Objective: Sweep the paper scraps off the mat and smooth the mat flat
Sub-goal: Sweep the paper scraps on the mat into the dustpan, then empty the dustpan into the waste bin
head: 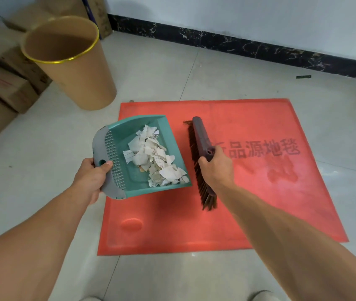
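The red mat lies on the pale tile floor, right in the middle of the view. It has black writing on its 3 o'clock side. It looks mostly flat, but 1 round bump sticks up near its 7 o'clock corner.

The left hand holds a green dustpan by its grey back edge. The fingers are curled under that edge and the thumb presses down on top. The dustpan hangs over the 9 o'clock side of the mat, and its open mouth points to 3 o'clock. All the paper scraps I can see are piled inside the dustpan, torn and white.

The right hand grips a brown brush near its middle, with the fingers wrapped tight round its back. The brush runs from 12 o'clock to 6 o'clock, just beside the dustpan on its 3 o'clock side. Its bristles point toward the dustpan. I cannot tell if the bristles touch the mat.

A tall tan bin with a shiny gold rim stands on the floor at 11 o'clock from the mat. Brown cardboard boxes sit behind it at 9 o'clock. A black strip runs along the bottom of the wall at 12 o'clock. The tip of 1 shoe shows at 6 o'clock.
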